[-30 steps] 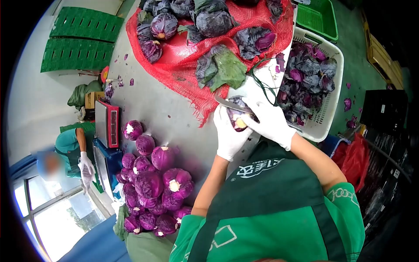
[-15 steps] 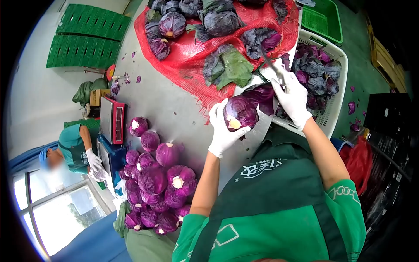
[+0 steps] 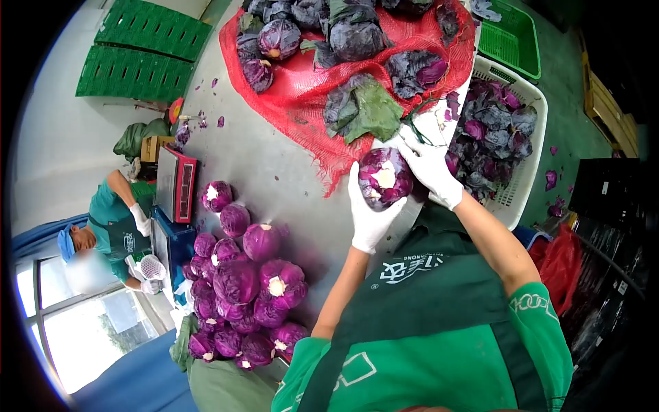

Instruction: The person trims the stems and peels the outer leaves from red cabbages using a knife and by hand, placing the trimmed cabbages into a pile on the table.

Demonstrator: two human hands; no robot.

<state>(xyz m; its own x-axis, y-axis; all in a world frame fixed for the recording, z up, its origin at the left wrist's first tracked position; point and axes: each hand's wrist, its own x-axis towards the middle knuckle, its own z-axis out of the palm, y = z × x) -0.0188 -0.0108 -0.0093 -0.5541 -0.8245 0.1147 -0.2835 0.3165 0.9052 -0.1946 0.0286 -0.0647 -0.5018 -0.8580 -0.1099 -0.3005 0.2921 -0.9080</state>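
Note:
A trimmed red cabbage (image 3: pixel 374 194) with a pale cut stem end facing up is held over the table's edge. My gloved left hand (image 3: pixel 373 221) is closed around its left and lower side. My gloved right hand (image 3: pixel 434 168) presses against its upper right side, fingers bent along it. No knife shows now; the right palm is hidden. Just beyond the hands, a dark green cord (image 3: pixel 416 127) lies by a red mesh sack (image 3: pixel 302 113), with a loose green outer leaf (image 3: pixel 374 110) on the mesh.
Trimmed red cabbages (image 3: pixel 237 280) are piled at the left. Untrimmed heads (image 3: pixel 357 40) lie on the sack. A white crate (image 3: pixel 535 165) of stripped leaves stands at right, a green crate (image 3: pixel 528 41) behind it. A co-worker (image 3: pixel 113 213) stands beyond a scale (image 3: pixel 176 185).
The cabbage has turned so its stem end faces up. The peeled leaf has left it. My right hand moved in against the cabbage, and the knife it held is out of sight.

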